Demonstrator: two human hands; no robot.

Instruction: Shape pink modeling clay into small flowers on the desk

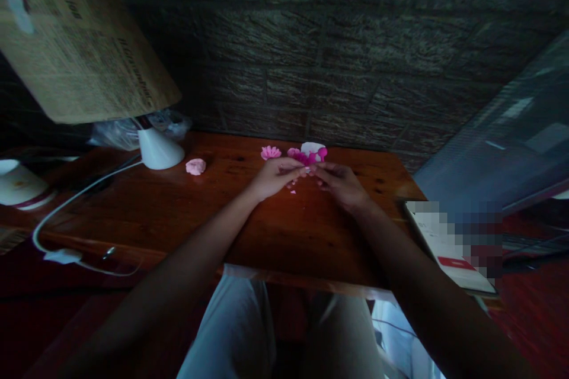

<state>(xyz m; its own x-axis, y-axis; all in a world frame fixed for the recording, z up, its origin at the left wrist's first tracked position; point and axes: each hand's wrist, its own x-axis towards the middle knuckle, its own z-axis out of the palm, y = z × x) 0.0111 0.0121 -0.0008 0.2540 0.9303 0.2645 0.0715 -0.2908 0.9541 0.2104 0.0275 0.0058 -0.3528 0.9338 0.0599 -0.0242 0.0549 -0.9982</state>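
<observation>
Both left hand and right hand pinch a small pale piece at frame centre, its shape too small to tell. Pink petals lie just above it on the table; lamp at upper left.

The lamp stands on the left part of the desk, with a bag behind it and a cup to its left. A lump sits just right of its foot. A flower and some petals lie near the back, behind the left hand and right hand. A book lies at the right end. The wall is behind everything.
</observation>
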